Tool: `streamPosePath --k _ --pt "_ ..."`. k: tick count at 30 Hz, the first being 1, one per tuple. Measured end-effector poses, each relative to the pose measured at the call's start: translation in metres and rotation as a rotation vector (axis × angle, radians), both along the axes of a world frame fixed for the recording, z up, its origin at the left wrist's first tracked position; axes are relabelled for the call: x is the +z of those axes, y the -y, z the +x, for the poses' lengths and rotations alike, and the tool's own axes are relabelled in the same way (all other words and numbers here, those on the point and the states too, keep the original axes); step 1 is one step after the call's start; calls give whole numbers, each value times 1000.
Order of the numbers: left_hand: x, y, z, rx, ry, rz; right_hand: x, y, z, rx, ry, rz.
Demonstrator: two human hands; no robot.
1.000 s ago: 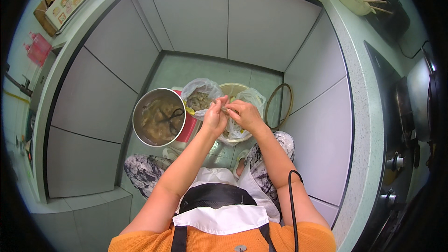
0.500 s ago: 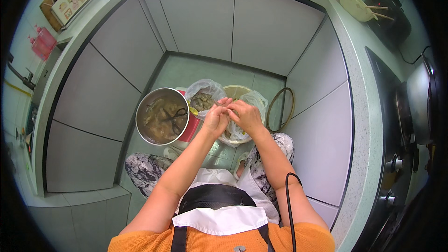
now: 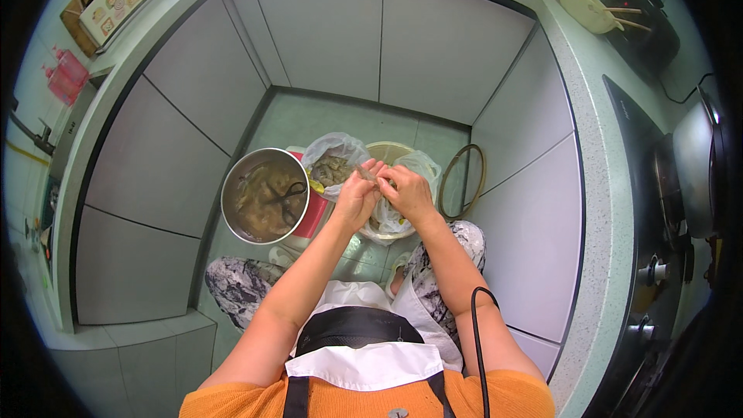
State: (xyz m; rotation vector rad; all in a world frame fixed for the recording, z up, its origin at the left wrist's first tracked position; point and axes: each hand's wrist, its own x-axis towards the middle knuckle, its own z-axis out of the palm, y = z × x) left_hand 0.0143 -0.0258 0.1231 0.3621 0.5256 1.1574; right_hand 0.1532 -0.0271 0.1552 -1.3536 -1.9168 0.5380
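My left hand (image 3: 357, 198) is turned palm up, its fingers curled round a small greyish shrimp (image 3: 366, 173). Against it, the fingertips of my right hand (image 3: 407, 192) pinch the same shrimp at its near end. Just beyond my left hand is a clear plastic bag (image 3: 337, 142) with more grey shrimp (image 3: 331, 170) in it. Beneath my right hand stands a pale bin (image 3: 385, 149) lined with a plastic bag (image 3: 420, 164). At the left, a steel pot (image 3: 226, 203) holds murky brownish water with pale pieces in it. Black-handled scissors (image 3: 292, 193) lie partly in that water.
A red stool or box (image 3: 313, 217) stands between pot and bin. A round hoop-like rim (image 3: 483, 174) leans on the right cabinet. Grey cabinets (image 3: 325, 39) enclose three sides; above runs a counter with a bowl and chopsticks (image 3: 586, 5). A black cable (image 3: 478, 340) hangs by my right arm.
Both hands stay close together on the shrimp, with only slight finger movement. The whole view has shifted a little; the pot, bag and bin stand where they were.
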Motion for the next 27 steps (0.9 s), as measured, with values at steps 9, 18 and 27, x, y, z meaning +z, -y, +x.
streamPosePath --k 9,18,27 --pt "1 1 -2 -9 21 -36 1 1 1 11 -4 30" --pt "0 2 -5 25 -47 -97 -3 2 -2 50 31 96" --pt "-9 3 -3 53 -140 -56 4 8 -8 70 112 188"
